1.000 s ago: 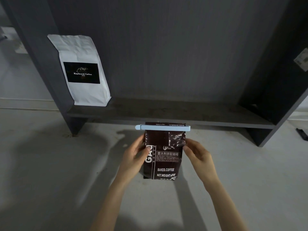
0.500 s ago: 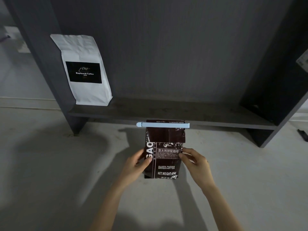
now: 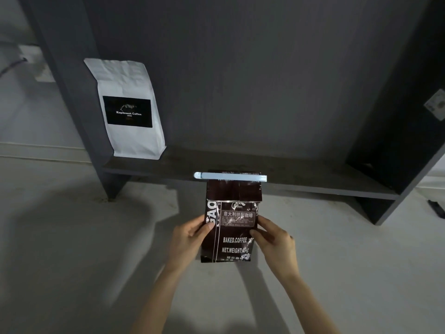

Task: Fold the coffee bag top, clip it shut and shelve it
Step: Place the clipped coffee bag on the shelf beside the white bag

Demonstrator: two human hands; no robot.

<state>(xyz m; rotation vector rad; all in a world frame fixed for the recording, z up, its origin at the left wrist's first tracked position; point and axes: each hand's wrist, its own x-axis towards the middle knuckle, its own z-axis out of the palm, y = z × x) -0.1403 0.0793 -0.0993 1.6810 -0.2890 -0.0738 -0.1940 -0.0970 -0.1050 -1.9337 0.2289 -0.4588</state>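
Head view: both hands, left and right, have slid lower and pinch the bag at mid-sides, clip shut across its top, raised before the shelf; shelving remains.

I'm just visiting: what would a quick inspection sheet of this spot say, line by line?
Surface: dark shelf board, bare to the right of the white bag.
Job's things: brown coffee bag held upright below the shelf's front edge; pale blue clip clamped across its top.
Clutter: white coffee bag standing at the shelf's left end.
Grippers: left hand and right hand grip the brown bag's sides.
Cables: dark cord at far left.
Surroundings: grey floor; small dark object far right.
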